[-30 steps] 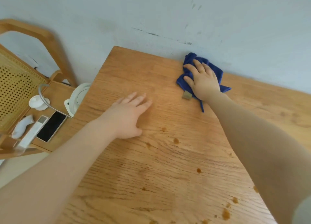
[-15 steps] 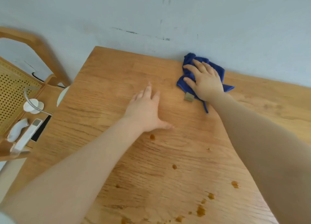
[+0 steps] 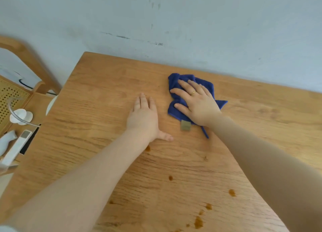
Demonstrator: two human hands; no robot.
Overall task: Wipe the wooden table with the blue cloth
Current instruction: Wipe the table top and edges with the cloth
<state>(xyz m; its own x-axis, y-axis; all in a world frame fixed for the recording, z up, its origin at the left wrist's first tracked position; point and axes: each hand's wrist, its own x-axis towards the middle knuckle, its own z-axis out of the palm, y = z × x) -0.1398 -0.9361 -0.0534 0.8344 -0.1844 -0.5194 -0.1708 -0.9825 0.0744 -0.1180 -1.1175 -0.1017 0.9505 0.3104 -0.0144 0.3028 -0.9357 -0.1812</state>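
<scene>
A crumpled blue cloth [image 3: 176,108] with a small grey tag lies on the wooden table [image 3: 97,113], toward its far side near the wall. My right hand [image 3: 196,102] lies flat on top of the cloth with fingers spread and straight, pressing it onto the wood. My left hand [image 3: 144,116] rests flat on the bare table just left of the cloth, fingers together, thumb out to the right. Several brown stains [image 3: 198,222] dot the near part of the table.
A pale wall [image 3: 191,22] runs along the table's far edge. Left of the table stands a wooden chair [image 3: 26,57] with a cane back, its seat holding a white remote [image 3: 15,149], a dark phone and small white items. A white round object [image 3: 51,106] peeks out at the table's left edge.
My left hand slid forward and right across the table, ending beside the cloth. My right hand stayed pressed on the cloth, which shifted slightly away from the wall.
</scene>
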